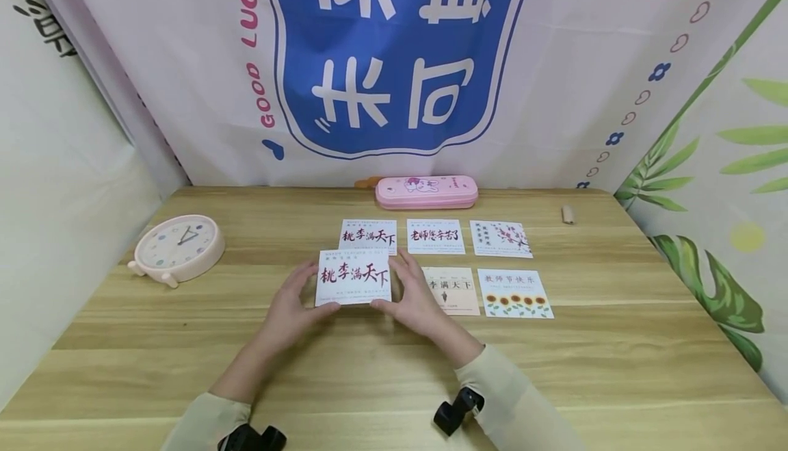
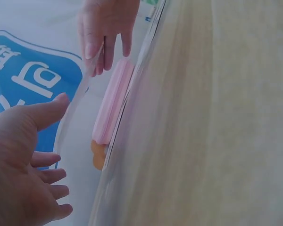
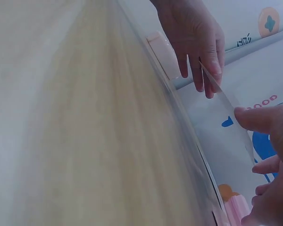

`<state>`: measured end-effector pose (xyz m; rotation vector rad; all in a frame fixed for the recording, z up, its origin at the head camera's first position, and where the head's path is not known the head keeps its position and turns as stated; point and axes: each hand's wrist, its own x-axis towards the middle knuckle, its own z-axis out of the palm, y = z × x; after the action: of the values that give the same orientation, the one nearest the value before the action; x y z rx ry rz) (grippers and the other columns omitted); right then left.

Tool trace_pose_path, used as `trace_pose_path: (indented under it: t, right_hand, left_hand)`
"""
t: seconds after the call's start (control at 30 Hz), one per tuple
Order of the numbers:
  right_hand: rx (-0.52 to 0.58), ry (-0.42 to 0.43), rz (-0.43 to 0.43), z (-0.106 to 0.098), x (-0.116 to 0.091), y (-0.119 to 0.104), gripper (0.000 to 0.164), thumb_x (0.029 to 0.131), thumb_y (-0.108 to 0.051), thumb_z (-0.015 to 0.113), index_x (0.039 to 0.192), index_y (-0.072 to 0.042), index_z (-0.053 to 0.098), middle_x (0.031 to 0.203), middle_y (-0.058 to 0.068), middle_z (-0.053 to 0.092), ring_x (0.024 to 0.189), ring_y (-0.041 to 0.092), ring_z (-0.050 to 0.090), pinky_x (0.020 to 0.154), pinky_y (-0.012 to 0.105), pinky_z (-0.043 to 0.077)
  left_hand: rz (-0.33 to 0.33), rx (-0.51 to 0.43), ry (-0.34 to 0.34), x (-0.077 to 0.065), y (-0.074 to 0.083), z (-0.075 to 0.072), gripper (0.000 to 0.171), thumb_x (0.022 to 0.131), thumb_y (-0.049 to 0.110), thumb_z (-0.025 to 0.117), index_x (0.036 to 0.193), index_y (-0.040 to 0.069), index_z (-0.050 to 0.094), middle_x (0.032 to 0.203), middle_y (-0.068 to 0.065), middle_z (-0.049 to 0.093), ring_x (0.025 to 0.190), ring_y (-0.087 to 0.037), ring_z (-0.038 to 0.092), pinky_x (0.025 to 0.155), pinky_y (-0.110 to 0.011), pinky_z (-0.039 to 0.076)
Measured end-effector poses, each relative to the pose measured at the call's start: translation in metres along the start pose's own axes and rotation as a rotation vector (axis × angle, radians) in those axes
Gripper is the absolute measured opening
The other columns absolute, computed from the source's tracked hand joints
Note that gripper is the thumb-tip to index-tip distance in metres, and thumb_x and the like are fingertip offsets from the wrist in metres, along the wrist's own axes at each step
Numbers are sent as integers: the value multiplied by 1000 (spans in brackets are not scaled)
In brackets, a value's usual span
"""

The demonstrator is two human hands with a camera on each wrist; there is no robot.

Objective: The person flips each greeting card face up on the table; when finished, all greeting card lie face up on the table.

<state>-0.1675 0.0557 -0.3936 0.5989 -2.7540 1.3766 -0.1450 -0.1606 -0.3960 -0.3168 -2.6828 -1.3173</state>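
Both hands hold a white card (image 1: 353,278) with dark red brush-style Chinese writing, raised above the table and facing the head camera. My left hand (image 1: 294,307) pinches its left side, thumb at the lower corner. On the opposite side my right hand (image 1: 417,300) pinches it, thumb near the lower right corner. Both wrist views show the card (image 2: 74,108) nearly edge-on between the hands. Behind it lies a similar card (image 1: 368,230), partly covered. A beige card (image 1: 458,292) lies beside the right hand, its left part hidden.
Further cards lie flat to the right: a red-lettered card (image 1: 436,236), a blossom card (image 1: 501,239) and a sunflower card (image 1: 518,295). A pink pencil case (image 1: 427,192) stands at the table's back edge. A round clock (image 1: 178,249) lies left; a small tan object (image 1: 568,215) is back right.
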Motion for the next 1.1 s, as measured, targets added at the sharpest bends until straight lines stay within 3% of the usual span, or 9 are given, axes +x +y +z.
trace_pose_path:
  t: [0.23, 0.53, 0.77, 1.1]
  right_hand:
    - [-93, -2, 5, 5, -5, 8, 77, 64, -26, 74, 129, -6, 38, 140, 18, 13, 125, 35, 11, 95, 54, 12]
    - [-248, -17, 48, 6, -7, 15, 75, 64, -32, 73, 125, -1, 42, 138, 20, 15, 126, 35, 8, 93, 59, 3]
    - [-318, -24, 78, 6, -9, 15, 76, 64, -36, 72, 124, -1, 43, 138, 21, 15, 126, 35, 6, 92, 60, -3]
    - [-317, -69, 115, 8, -10, 20, 73, 65, -36, 71, 123, -1, 44, 137, 22, 17, 126, 35, 5, 91, 58, -10]
  left_hand:
    - [69, 78, -6, 2, -4, 4, 70, 60, 18, 78, 117, -4, 45, 126, -24, 37, 121, -40, 20, 96, -55, 9]
    - [2, 224, -16, 2, -12, 17, 69, 62, 33, 75, 118, 4, 49, 129, -28, 30, 119, -47, 16, 89, -63, -1]
    - [-20, 276, -4, 1, -16, 22, 70, 61, 37, 75, 117, 4, 50, 130, -26, 29, 121, -45, 12, 87, -65, -5]
    - [-37, 335, -12, 0, -18, 25, 69, 60, 41, 74, 115, 6, 52, 131, -25, 30, 121, -44, 14, 87, -65, -6]
